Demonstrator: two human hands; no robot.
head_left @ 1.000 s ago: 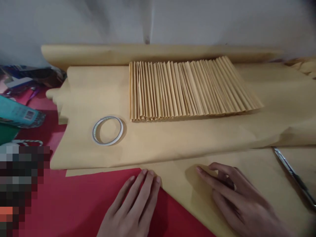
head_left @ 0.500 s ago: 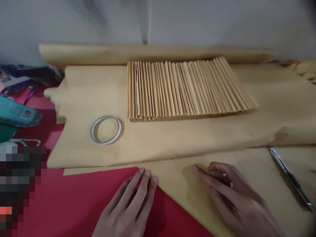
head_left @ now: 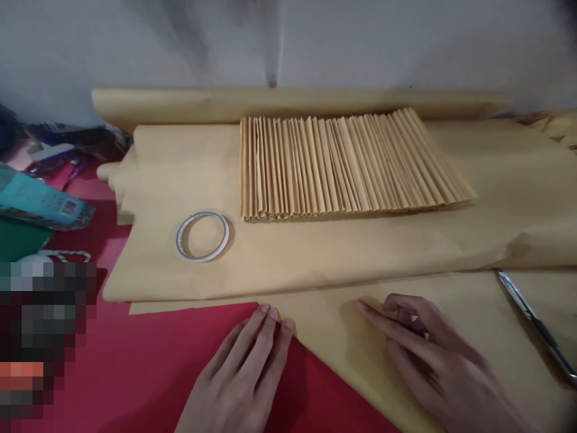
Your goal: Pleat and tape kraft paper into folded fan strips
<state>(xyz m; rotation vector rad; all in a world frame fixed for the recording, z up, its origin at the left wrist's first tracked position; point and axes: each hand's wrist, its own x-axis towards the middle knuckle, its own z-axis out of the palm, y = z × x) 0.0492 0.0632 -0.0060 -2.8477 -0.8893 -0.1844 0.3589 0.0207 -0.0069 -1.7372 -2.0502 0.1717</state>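
My left hand (head_left: 241, 373) lies palm down with its fingers stretched out on a red sheet of paper (head_left: 148, 361), the fingertips near the sheet's upper corner. To its right, my right hand (head_left: 433, 361) is low over the brown kraft paper (head_left: 333, 319), index finger pointing left and the other fingers loosely bent. I see nothing held in it; its palm is hidden. Beyond the hands, a thin roll of white-edged tape (head_left: 202, 236) lies on a folded kraft sheet (head_left: 180, 162). A pleated strip of kraft paper (head_left: 347, 165) rests on the same sheet.
A utility knife (head_left: 536, 325) lies at the right. Along the wall stands a rolled kraft edge (head_left: 202, 103). At the left are a turquoise packet (head_left: 40, 195), a white cord (head_left: 67, 255) and other clutter, with a pixelated patch below.
The view has shifted slightly, so the objects appear a little farther right. Both hands keep nearly the same pose and place on the papers.
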